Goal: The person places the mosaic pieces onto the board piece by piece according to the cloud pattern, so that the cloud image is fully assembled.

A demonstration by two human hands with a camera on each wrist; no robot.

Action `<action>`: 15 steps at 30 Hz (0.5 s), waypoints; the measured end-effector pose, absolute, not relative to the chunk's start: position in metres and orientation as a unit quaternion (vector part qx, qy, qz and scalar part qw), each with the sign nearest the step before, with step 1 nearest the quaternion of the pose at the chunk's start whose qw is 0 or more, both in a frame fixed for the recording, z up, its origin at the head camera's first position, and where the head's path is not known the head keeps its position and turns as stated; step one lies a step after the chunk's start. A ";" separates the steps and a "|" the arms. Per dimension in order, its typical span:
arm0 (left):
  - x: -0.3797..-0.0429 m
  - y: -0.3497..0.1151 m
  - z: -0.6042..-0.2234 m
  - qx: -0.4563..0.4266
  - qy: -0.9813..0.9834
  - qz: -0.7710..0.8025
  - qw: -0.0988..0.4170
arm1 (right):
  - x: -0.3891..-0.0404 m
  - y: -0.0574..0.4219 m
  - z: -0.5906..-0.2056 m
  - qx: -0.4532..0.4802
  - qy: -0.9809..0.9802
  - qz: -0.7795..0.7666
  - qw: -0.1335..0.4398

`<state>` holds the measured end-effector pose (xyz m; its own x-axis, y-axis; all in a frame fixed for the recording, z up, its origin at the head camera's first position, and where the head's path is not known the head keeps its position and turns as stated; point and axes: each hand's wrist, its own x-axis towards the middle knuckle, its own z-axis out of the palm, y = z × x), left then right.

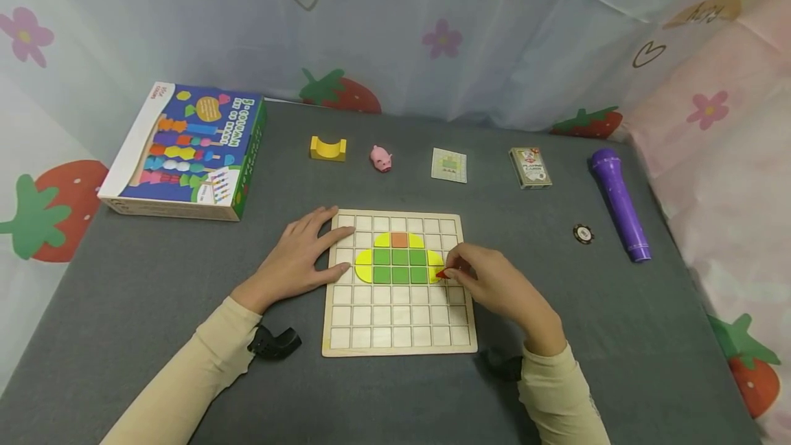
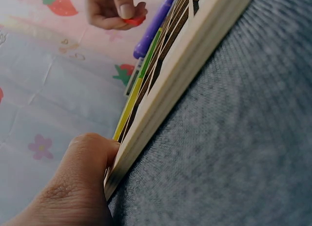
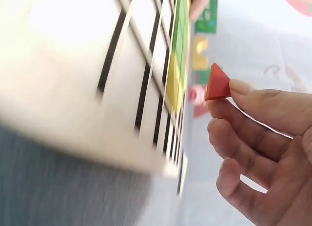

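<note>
A square wooden grid board [image 1: 400, 316] lies on the table, with green squares [image 1: 400, 265], an orange square and yellow rounded pieces [image 1: 364, 266] set in its upper half. My left hand [image 1: 303, 253] rests on the board's left edge, fingers spread; its thumb [image 2: 85, 162] touches the edge in the left wrist view. Between thumb and forefinger my right hand [image 1: 494, 280] pinches a small red triangular piece [image 3: 219, 83]. It is held above the board's right side, near the right yellow piece, apart from the board in the right wrist view.
Along the back stand a game box [image 1: 185, 146], a yellow arched block [image 1: 328, 150], a pink pig figure [image 1: 380, 158], a pattern card [image 1: 449, 165] and a playing-card box [image 1: 530, 167]. At the right lie a black-and-white chip [image 1: 583, 233] and a purple microphone-shaped object [image 1: 621, 204].
</note>
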<state>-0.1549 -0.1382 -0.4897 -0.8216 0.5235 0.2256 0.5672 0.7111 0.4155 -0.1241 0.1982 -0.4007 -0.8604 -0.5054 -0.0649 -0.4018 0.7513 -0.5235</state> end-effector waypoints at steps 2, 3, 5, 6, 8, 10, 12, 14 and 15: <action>-0.155 -0.138 -0.489 -0.296 -0.923 -0.240 0.046 | -0.124 0.189 -0.400 -0.254 0.926 -0.257 0.105; -0.155 -0.138 -0.489 -0.297 -0.923 -0.240 0.046 | -0.124 0.185 -0.400 -0.261 0.925 -0.256 0.105; -0.155 -0.138 -0.489 -0.297 -0.923 -0.240 0.046 | -0.125 0.177 -0.401 -0.276 0.921 -0.254 0.106; -0.154 -0.138 -0.489 -0.297 -0.923 -0.240 0.046 | -0.124 0.172 -0.402 -0.285 0.919 -0.251 0.104; -0.154 -0.137 -0.489 -0.297 -0.923 -0.240 0.044 | -0.124 0.164 -0.404 -0.306 0.915 -0.242 0.101; -0.154 -0.137 -0.489 -0.296 -0.924 -0.239 0.042 | -0.124 0.155 -0.406 -0.325 0.912 -0.230 0.099; -0.155 -0.138 -0.488 -0.294 -0.925 -0.239 0.040 | -0.124 0.147 -0.407 -0.342 0.909 -0.218 0.097; -0.155 -0.138 -0.489 -0.292 -0.925 -0.238 0.039 | -0.124 0.141 -0.408 -0.353 0.907 -0.210 0.098; -0.155 -0.138 -0.489 -0.292 -0.926 -0.237 0.039 | -0.124 0.137 -0.409 -0.359 0.906 -0.205 0.097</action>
